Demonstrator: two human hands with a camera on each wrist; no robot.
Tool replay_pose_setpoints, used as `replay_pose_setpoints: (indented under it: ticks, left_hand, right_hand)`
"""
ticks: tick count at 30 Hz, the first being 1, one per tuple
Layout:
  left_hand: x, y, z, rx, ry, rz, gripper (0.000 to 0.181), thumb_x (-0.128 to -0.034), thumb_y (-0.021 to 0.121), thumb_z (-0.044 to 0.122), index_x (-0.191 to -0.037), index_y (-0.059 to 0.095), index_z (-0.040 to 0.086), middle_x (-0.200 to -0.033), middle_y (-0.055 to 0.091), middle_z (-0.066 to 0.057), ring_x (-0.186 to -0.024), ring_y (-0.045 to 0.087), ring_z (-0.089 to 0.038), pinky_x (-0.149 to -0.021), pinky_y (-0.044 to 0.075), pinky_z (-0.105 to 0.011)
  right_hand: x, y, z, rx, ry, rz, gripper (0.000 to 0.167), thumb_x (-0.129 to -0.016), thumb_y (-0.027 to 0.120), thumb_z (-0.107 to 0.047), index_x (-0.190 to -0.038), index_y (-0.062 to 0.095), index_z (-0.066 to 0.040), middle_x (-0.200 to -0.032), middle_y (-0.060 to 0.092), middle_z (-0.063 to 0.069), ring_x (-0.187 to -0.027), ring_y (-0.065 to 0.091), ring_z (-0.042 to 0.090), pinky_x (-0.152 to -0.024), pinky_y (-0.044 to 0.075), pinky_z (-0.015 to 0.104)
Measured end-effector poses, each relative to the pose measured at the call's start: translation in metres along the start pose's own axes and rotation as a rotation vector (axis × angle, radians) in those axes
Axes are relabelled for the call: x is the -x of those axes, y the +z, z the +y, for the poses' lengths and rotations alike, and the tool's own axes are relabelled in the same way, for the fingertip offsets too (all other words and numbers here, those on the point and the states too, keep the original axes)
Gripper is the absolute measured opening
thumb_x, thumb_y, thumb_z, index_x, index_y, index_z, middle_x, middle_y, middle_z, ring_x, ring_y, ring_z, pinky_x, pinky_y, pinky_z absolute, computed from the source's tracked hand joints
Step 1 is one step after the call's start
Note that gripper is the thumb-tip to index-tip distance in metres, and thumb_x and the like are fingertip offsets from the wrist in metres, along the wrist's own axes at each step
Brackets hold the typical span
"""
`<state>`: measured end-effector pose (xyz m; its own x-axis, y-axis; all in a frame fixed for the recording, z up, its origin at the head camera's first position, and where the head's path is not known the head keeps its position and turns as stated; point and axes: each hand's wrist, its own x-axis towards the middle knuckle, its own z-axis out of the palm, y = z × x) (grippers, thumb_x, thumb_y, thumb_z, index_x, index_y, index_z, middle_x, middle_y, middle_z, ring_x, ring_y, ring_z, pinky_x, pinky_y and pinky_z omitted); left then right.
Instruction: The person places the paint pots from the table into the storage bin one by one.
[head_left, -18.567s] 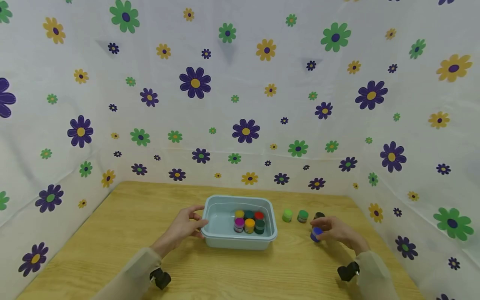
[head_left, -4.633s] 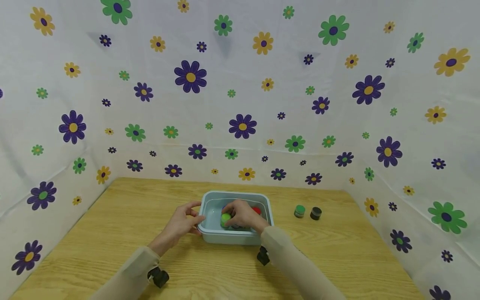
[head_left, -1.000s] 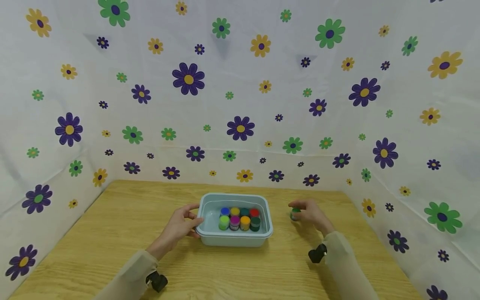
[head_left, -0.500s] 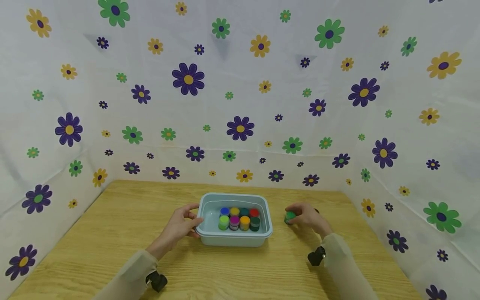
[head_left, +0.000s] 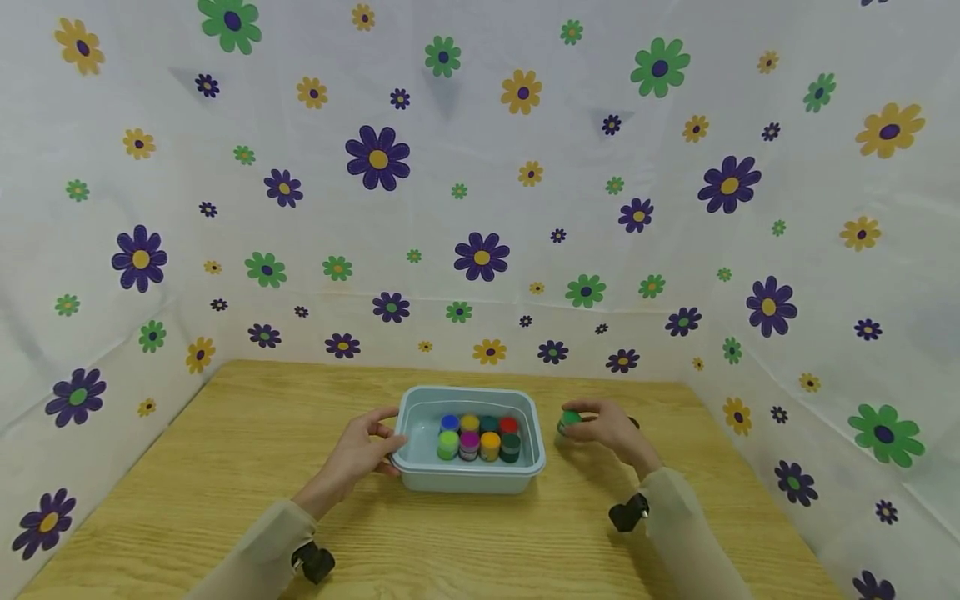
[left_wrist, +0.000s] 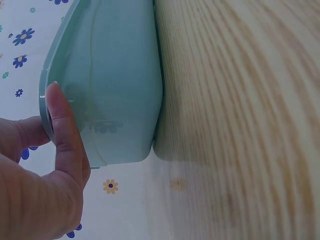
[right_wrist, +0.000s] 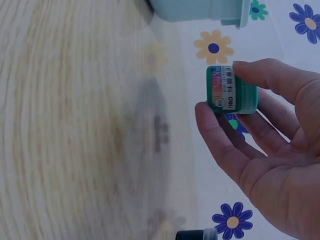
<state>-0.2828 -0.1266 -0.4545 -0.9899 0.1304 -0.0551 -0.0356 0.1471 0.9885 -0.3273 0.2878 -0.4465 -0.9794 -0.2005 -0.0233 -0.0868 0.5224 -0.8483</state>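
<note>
My left hand point(head_left: 354, 457) pinches the left rim of a pale blue plastic tub point(head_left: 468, 482) standing on the table. Thumb and fingers lie on either side of the rim in the left wrist view. Inside, toward the tub's right, small paint jars stand in two rows: blue point(head_left: 449, 426), yellow point(head_left: 469, 425), dark teal point(head_left: 489, 426) and red point(head_left: 508, 427) behind; lime point(head_left: 447, 445), purple point(head_left: 468, 446), orange point(head_left: 490, 447) and dark green point(head_left: 509, 447) in front. Right of the tub, my right hand point(head_left: 609, 429) holds a green paint jar point(right_wrist: 223, 90) between thumb and fingers, above the table.
A black-lidded jar point(right_wrist: 196, 234) stands on the table, mostly hidden behind my right hand in the head view. The wooden table point(head_left: 465, 542) is bounded at the back and sides by a white flowered cloth point(head_left: 427, 217).
Since the oldest frame, the blue and lime jars have gone into the tub. Over the last second my right hand has lifted the green jar and carried it left. My left hand stays put.
</note>
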Motion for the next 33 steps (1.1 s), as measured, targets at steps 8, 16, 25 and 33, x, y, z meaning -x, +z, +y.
replay_pose_setpoints:
  ticks: [8, 16, 25, 33]
  left_hand:
    - [-0.001, 0.001, 0.001, -0.007, -0.002, 0.003, 0.056, -0.0917, 0.064, 0.001, -0.144, 0.045, 0.003, -0.099, 0.052, -0.014, -0.062, 0.062, -0.017, -0.055, 0.060, -0.033]
    - [0.000, 0.001, 0.000, -0.015, 0.002, 0.008, 0.055, -0.0918, 0.064, 0.000, -0.144, 0.044, 0.001, -0.098, 0.052, -0.015, -0.061, 0.062, -0.017, -0.055, 0.060, -0.035]
    - [-0.001, 0.000, 0.001, -0.028, 0.008, 0.016, 0.054, -0.0919, 0.064, 0.000, -0.143, 0.045, 0.002, -0.098, 0.053, -0.015, -0.060, 0.062, -0.017, -0.056, 0.061, -0.036]
    - [0.000, 0.002, 0.002, -0.026, -0.003, 0.022, 0.055, -0.0909, 0.064, -0.001, -0.143, 0.046, 0.002, -0.097, 0.054, -0.014, -0.060, 0.062, -0.017, -0.055, 0.060, -0.034]
  right_hand:
    - [-0.001, 0.010, -0.019, -0.037, -0.014, 0.101, 0.051, -0.087, 0.074, -0.022, -0.134, 0.058, -0.008, -0.136, 0.057, 0.016, -0.125, 0.053, 0.039, -0.104, 0.045, 0.057]
    - [0.003, 0.025, -0.042, -0.092, -0.058, 0.195, 0.048, -0.087, 0.074, -0.014, -0.132, 0.060, -0.005, -0.134, 0.060, 0.019, -0.111, 0.063, 0.031, -0.093, 0.054, 0.042]
    - [-0.007, 0.041, -0.048, -0.121, -0.091, 0.178, 0.044, -0.085, 0.075, -0.015, -0.127, 0.064, -0.006, -0.125, 0.065, 0.016, -0.095, 0.063, 0.020, -0.087, 0.056, 0.033]
    - [-0.008, 0.059, -0.056, -0.150, -0.104, 0.154, 0.040, -0.084, 0.075, -0.012, -0.123, 0.066, -0.006, -0.117, 0.069, 0.014, -0.092, 0.063, 0.019, -0.086, 0.056, 0.030]
